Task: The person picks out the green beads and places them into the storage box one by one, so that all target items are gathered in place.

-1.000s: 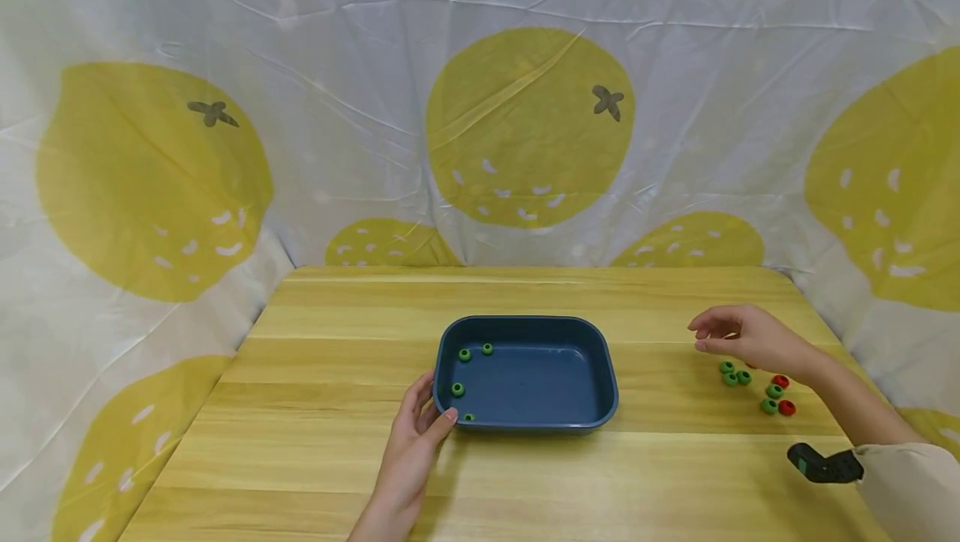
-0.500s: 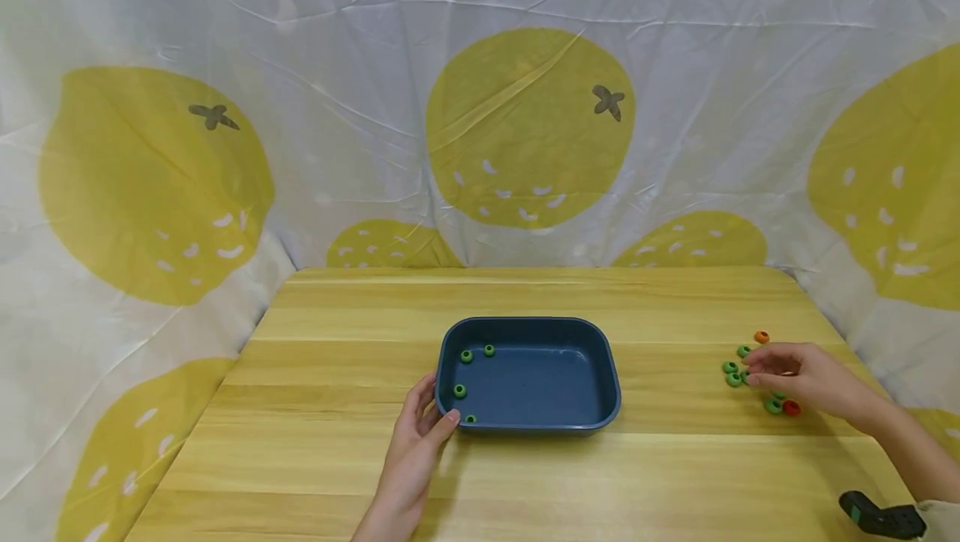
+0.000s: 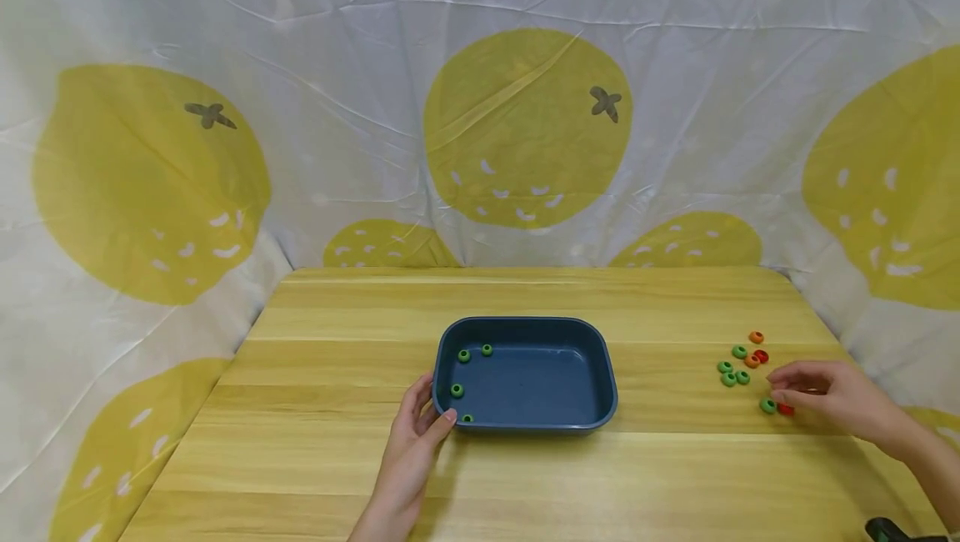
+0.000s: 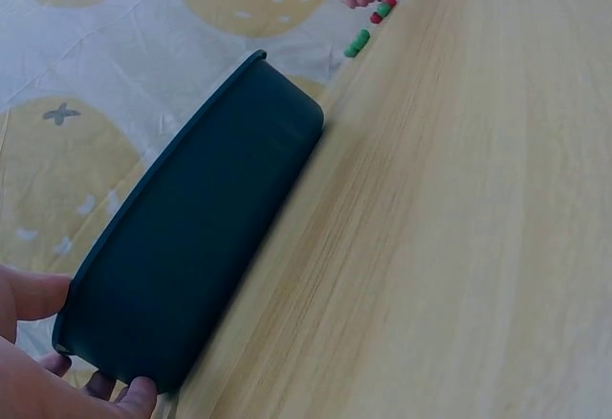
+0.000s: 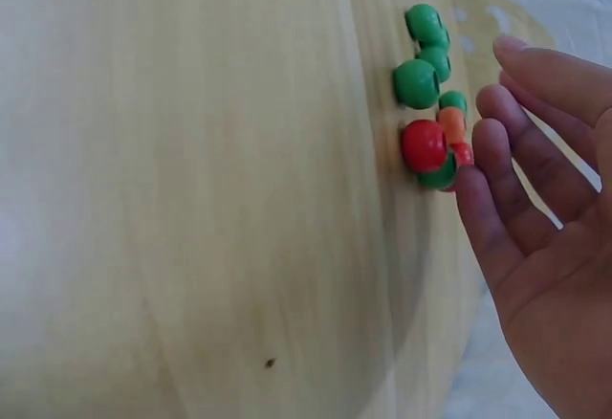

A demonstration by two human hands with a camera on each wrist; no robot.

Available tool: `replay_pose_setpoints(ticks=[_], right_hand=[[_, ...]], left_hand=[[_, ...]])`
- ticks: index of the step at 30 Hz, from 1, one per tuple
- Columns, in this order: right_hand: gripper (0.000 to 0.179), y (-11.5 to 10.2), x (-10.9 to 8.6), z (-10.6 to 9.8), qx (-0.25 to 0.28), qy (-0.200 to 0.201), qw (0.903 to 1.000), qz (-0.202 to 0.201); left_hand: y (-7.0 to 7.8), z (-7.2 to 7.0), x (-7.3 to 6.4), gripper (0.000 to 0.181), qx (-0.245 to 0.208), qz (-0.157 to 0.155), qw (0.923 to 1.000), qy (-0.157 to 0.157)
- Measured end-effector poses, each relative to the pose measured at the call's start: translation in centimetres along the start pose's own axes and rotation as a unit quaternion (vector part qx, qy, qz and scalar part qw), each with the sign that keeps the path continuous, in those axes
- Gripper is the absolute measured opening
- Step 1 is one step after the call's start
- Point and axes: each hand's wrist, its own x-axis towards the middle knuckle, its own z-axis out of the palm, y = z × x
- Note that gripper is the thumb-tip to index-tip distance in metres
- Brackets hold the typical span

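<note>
My left hand (image 3: 408,452) grips the left end of a dark blue rectangular tray (image 3: 609,375), thumb on the rim and fingers against the outer wall. Inside the tray's left side lie several small green beads (image 3: 464,356) with dark holes. My right hand (image 3: 843,398) hovers at a scattered group of beads on the right, its fingers loosely bent with nothing visible between them. A red bead (image 3: 785,409) is partly covered by that hand, with a green bead (image 3: 768,405) beside it. In the right wrist view, the fingertips come close to another red bead (image 5: 424,145).
Farther back in the group are two orange beads (image 3: 757,337), a red bead (image 3: 761,356) and several green beads (image 3: 728,378). Everything stands on a wooden table (image 3: 337,342). A lemon-print cloth (image 3: 360,133) hangs behind its back edge and around the sides.
My right hand has moved right and down from beyond the beads' left side to their front right, uncovering the orange beads at the back. The left hand and tray stay put.
</note>
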Motion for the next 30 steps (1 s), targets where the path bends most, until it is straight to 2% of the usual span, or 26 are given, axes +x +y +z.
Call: replay_pose_setpoints(ticks=[5,9,14,22,30], right_hand=[[0.021,0.7,-0.7,0.3,-0.004,0.016,0.9999,-0.004],[0.018,1.0,-0.7,1.0,-0.039,0.035,0.9986,-0.012],[0.017,0.9,-0.6,1.7,-0.073,0.030,0.9968,-0.010],[0.015,0.9,-0.6,2.7,-0.078,0.047,0.9953,-0.030],[0.016,0.6,-0.4,2.4,-0.080,0.049,0.9948,-0.040]], left_hand=[[0.0,0.0,0.0,0.066,-0.002,-0.006,1.0000,0.003],[0.0,0.0,0.0,0.065,0.000,-0.005,1.0000,0.005],[0.0,0.0,-0.1,0.065,0.000,-0.003,1.0000,0.005],[0.0,0.0,-0.1,0.065,-0.001,-0.002,1.0000,0.003],[0.0,0.0,-0.1,0.066,-0.001,-0.004,1.0000,0.002]])
